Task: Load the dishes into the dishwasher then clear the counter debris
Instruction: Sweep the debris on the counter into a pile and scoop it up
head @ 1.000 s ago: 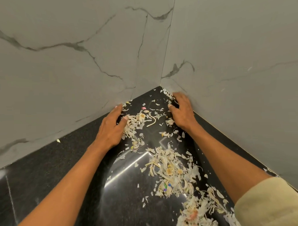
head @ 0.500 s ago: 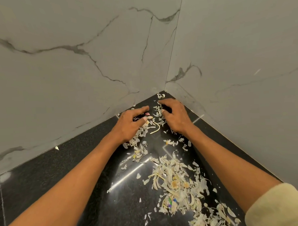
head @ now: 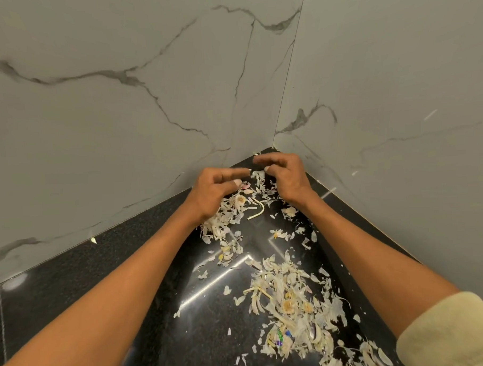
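Cupping both hands over pale peel debris in the back corner of a black surface.

Left hand [head: 211,191] and right hand [head: 287,176] sit knuckles up, fingers curled inward toward each other, fingertips nearly meeting; both part-curled, and whether either pinches any scrap I cannot tell. Forearms run in from the lower corners; a cream sleeve [head: 451,331] covers the right upper arm. Debris [head: 290,305] lies in a small heap under the left hand and a larger heap nearer the camera beside the right forearm, loose flakes between. Two marble-veined walls [head: 121,119] meet just behind the hands, closing off room beyond; the polished black surface [head: 73,278] lies open to the left.
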A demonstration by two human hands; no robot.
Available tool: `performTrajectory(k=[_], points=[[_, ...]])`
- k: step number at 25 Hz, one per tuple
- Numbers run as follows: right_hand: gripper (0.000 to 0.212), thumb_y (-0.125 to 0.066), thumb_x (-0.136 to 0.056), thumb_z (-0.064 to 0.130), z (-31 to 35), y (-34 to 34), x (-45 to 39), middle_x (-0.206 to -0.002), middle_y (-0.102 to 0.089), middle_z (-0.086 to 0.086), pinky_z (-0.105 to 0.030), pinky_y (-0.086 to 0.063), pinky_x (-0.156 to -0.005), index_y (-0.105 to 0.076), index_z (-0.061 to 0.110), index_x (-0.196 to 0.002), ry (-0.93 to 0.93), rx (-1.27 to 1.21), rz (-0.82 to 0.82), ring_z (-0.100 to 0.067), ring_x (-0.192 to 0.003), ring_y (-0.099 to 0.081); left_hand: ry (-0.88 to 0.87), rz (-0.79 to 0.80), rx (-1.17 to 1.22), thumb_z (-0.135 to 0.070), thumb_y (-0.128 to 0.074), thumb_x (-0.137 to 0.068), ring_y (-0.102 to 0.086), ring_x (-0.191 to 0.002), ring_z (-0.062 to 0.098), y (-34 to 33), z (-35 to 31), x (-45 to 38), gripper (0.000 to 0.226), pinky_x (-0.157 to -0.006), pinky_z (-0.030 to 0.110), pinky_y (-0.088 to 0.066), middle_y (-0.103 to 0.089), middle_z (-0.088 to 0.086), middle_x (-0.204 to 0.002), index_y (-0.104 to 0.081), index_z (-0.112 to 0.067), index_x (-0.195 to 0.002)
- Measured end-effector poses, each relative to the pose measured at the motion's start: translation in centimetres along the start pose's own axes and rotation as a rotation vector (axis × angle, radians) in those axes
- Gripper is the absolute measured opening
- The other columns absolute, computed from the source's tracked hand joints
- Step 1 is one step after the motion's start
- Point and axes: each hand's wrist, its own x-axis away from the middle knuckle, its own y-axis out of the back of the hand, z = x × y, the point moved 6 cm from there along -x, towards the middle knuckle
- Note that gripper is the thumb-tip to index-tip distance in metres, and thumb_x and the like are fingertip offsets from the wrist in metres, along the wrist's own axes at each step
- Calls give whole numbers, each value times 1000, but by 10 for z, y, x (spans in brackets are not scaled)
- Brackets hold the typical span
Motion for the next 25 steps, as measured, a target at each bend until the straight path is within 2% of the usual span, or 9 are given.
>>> performTrajectory(k=[3,6,10,12,16,18,20,22,25], points=[[43,-55,-90,8,-4,1,-8,-135,-62,-2,-38,-41,-111,-64,14,-132,-62,63,-34,-14,-124,-53,45,-139,75,-8,-52,-99,-56,-126,7,12,-3,-4,38,-109,30,-44,-61,0,-137,-58,-11,-137],[55,-51,-82,17,0,-18,-10,-141,-59,-1,-41,-37,-114,-62,17,-136,-19,245,129,-16,-132,-49,69,-14,-108,-14,-57,-98,-44,-137,8,-1,6,-8,50,-119,38,-33,-50,-2,-149,-47,-16,-147],[35,-50,-83,2,2,-14,1,-104,-76,-2,-31,-50,-96,-79,11,-102,-7,-89,46,-11,-102,-68,-13,-64,-4,-3,-54,-95,-56,-128,10,11,2,-7,45,-112,41,-43,-60,2,-139,-55,-10,-140],[33,-55,-87,1,-1,-11,-5,-114,-69,-3,-30,-45,-98,-76,9,-110,-21,-63,-30,-13,-107,-61,-28,-121,-130,-4,-53,-97,-52,-132,10,20,2,-4,44,-115,41,-39,-58,0,-141,-55,-13,-140],[39,-57,-94,10,3,-36,-13,-136,-54,-1,-31,-31,-110,-65,12,-132,36,287,244,-20,-127,-42,-30,44,-456,-16,-53,-96,-37,-143,15,1,6,5,59,-121,38,-26,-40,3,-156,-36,-21,-153],[36,-54,-95,5,8,-38,-1,-125,-56,0,-18,-32,-101,-68,12,-127,42,224,308,-18,-122,-45,-43,63,-407,-23,-52,-87,-58,-123,21,-1,6,9,65,-109,44,-43,-55,5,-145,-40,-27,-151],[34,-51,-93,0,11,-32,14,-115,-59,0,-22,-35,-99,-74,12,-114,44,151,370,-16,-115,-50,-95,72,-266,-24,-50,-80,-67,-107,22,0,6,16,66,-99,48,-52,-64,3,-134,-49,-25,-146],[36,-47,-93,-4,11,-17,22,-110,-68,1,-33,-41,-104,-78,14,-97,4,14,383,-14,-111,-59,-125,29,-35,-12,-49,-80,-65,-117,19,6,6,25,58,-102,45,-51,-65,6,-132,-57,-7,-137],[42,-48,-92,-6,-4,16,6,-121,-69,0,-40,-43,-109,-76,24,-96,-71,-111,121,-15,-119,-59,-86,-128,76,-9,-47,-83,-55,-130,14,25,10,27,55,-112,40,-43,-61,7,-137,-56,-2,-136]])
